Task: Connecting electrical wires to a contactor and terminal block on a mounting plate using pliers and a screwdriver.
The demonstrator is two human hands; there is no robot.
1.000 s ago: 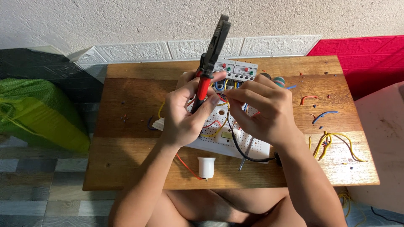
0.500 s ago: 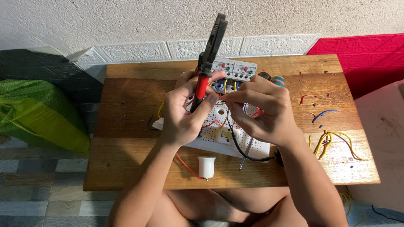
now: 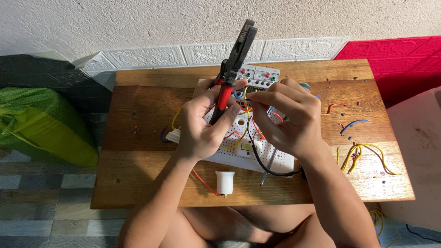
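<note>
The left hand (image 3: 202,128) is wrapped tight around the red handles of a pair of pliers (image 3: 234,64), fingers curled closed on the grip, and the dark nose of the tool points up and away toward the white wall (image 3: 138,23), its tips pressed together. The right hand (image 3: 289,119) sits just beside it, fingers bent and pinched in close over a yellow wire (image 3: 245,98) near the pliers' handle; whether the fingertips actually clamp that wire I cannot tell, since the knuckles hide the contact. Both hands hover over a white perforated board (image 3: 248,151) that lies on the wooden table (image 3: 138,138), with red, yellow and black wires running across it. At the board's far edge stands a grey switch block (image 3: 259,76) with small red and green buttons. A white lamp socket (image 3: 224,182) rests on the table near the front edge, and loose yellow wires (image 3: 363,156) lie well apart on the right side. A green bag (image 3: 41,124) sits on the floor to the left.
</note>
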